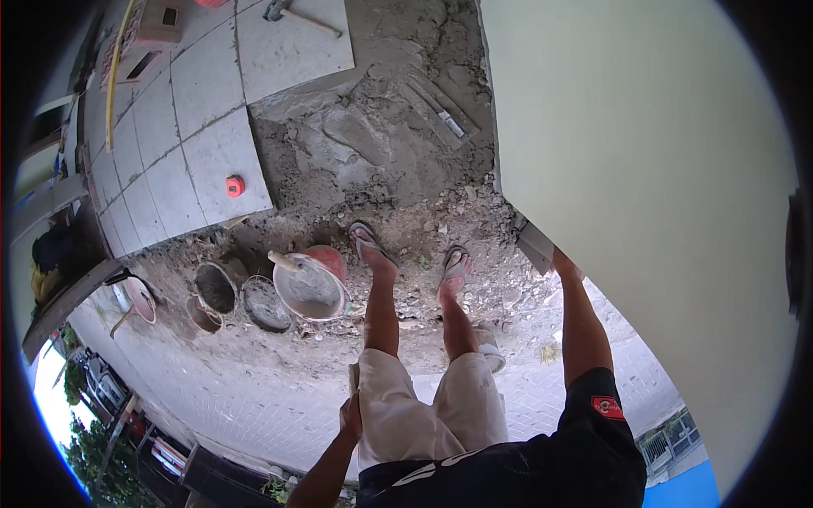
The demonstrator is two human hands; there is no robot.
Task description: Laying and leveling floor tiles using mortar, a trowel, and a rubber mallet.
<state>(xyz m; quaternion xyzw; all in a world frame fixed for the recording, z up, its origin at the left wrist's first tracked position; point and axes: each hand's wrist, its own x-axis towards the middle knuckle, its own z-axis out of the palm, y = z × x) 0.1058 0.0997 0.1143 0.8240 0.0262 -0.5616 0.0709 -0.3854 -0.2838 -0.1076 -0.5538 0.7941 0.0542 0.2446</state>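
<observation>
My right hand (566,264) reaches out along the pale wall's lower corner and grips a flat grey rectangular piece (535,246); some of its fingers are hidden. Beside my left thigh, my left hand (350,415) is closed around a narrow pale thing (354,378), seen edge-on, whose kind I cannot make out. Ahead of my feet, a plastering float (450,124) with a light handle rests on wet grey mortar (347,144). Left of my feet stands a bucket (315,288) of grey mix with a wooden handle sticking out of it.
More buckets (216,286) stand further left on rubble. A red tape measure (235,185) lies on the large tiles (203,161), with a mallet (312,23), a yellow straightedge (111,93) and a hollow brick (161,21) beyond. The pale wall (627,152) bounds the right side.
</observation>
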